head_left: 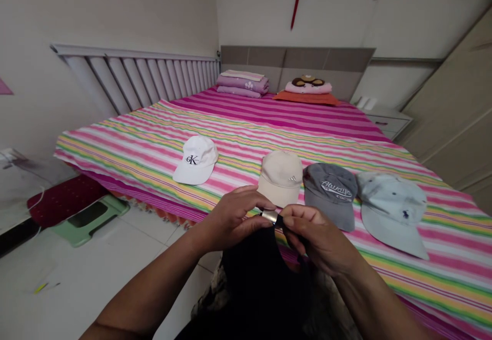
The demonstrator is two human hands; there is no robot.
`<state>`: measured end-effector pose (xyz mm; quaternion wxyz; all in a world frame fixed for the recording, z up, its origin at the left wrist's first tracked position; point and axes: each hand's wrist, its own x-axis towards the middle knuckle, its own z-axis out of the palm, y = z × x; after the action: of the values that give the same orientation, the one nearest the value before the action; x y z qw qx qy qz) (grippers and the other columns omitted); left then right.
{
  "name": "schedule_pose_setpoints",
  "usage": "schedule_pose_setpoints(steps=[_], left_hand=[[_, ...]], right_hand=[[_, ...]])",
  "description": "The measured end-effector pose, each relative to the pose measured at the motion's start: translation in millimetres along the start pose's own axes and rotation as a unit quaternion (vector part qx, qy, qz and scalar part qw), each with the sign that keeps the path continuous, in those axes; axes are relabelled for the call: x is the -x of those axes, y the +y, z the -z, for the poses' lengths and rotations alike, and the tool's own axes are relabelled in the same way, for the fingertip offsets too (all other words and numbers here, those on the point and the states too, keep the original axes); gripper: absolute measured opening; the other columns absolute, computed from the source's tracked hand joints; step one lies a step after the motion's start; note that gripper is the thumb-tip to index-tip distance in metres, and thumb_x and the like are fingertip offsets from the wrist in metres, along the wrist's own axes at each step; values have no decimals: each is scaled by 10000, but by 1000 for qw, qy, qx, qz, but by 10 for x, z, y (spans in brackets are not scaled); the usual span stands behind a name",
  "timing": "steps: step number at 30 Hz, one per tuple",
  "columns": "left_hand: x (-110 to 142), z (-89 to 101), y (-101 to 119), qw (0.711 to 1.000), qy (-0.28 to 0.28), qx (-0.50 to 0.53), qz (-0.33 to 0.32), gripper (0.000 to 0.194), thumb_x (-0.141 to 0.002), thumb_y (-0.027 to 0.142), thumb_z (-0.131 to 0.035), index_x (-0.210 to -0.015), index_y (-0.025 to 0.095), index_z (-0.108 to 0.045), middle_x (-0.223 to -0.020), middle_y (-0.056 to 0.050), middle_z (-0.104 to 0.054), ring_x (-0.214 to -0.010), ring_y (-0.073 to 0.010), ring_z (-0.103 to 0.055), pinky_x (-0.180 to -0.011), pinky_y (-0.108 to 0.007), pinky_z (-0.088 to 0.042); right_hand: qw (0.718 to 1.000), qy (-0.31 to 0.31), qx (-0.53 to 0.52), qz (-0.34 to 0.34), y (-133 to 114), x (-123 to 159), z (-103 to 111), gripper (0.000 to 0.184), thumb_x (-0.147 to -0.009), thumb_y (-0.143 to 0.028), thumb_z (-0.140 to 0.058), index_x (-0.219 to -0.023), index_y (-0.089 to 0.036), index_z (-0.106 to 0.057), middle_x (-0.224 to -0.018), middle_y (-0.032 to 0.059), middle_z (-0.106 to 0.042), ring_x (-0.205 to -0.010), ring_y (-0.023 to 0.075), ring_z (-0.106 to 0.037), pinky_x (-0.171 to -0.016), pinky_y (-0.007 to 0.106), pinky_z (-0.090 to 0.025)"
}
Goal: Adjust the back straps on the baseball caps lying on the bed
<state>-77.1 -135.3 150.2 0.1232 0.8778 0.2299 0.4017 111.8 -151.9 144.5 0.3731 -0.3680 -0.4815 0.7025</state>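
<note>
In front of my body is a black cap (251, 273), its front out of sight, with an arched gap under its back strap. A silvery metal buckle (270, 216) sits on that strap. My left hand (238, 212) pinches the buckle between thumb and fingers. Close beside it, my right hand (313, 230) is closed on the black strap (281, 221). Just beyond the hands lies a beige cap (282, 173). To its right are a dark grey cap (330, 191) with white lettering and a pale blue cap (394, 207). A white cap (198, 158) lies further left.
The caps rest on a striped bedspread (126, 140). Folded bedding (242, 84) and a stacked pillow pile (307, 94) stand by the headboard (261, 58). A white rail (149, 73) runs along the left. On the tiled floor is a green stool (92, 222); a nightstand (388, 120) stands at the right.
</note>
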Motion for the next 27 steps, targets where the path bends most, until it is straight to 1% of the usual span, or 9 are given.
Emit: schedule_pose_setpoints(steps=[8, 13, 17, 20, 23, 27], left_hand=[[13, 8, 3, 1000, -7, -2, 1, 159, -820, 248, -544, -949, 156, -550, -864, -36, -663, -820, -142, -605, -875, -343, -434], [8, 10, 5, 1000, -10, -3, 2, 161, -821, 245, -538, -955, 157, -554, -872, -37, -661, -823, -144, -603, -887, -347, -427], [10, 13, 5, 1000, -6, -1, 2, 168, -819, 243, -541, -959, 153, -557, -871, -42, -664, -821, -151, -608, -885, -352, -431], [23, 0, 0, 1000, 10, 0, -1, 193, -813, 235, -551, -991, 161, -555, -899, -44, -670, -854, -155, -612, -895, -353, -427], [42, -38, -8, 999, 38, 10, 1, 222, -799, 225, -573, -1012, 164, -559, -898, -45, -679, -874, -159, -615, -888, -345, -435], [64, -95, -5, 996, 75, 38, 13, 200, -793, 216, -582, -984, 158, -577, -862, -46, -678, -813, -148, -623, -856, -336, -460]], right_hand=[[1000, -6, -23, -6, -29, 20, -13, 275, -663, -374, -684, -608, -140, -549, -358, -77, -431, -297, 25, -284, -310, 149, -259], [1000, -10, -17, -13, -26, 4, -13, 261, -671, -365, -679, -618, -143, -553, -359, -74, -443, -297, 26, -288, -316, 150, -237], [999, -12, -35, -9, 2, -3, -21, 254, -677, -357, -678, -616, -145, -552, -356, -78, -423, -302, 34, -298, -322, 160, -237], [999, -10, -50, 4, 27, -10, -35, 246, -693, -355, -667, -627, -145, -557, -366, -77, -420, -315, 38, -312, -335, 165, -255], [999, -2, -46, 12, 55, -23, -54, 242, -695, -353, -669, -643, -141, -562, -392, -76, -426, -329, 33, -301, -338, 161, -247], [999, 4, -41, 9, 76, -23, -77, 241, -699, -349, -666, -661, -154, -529, -433, -74, -444, -341, 33, -308, -337, 153, -239]])
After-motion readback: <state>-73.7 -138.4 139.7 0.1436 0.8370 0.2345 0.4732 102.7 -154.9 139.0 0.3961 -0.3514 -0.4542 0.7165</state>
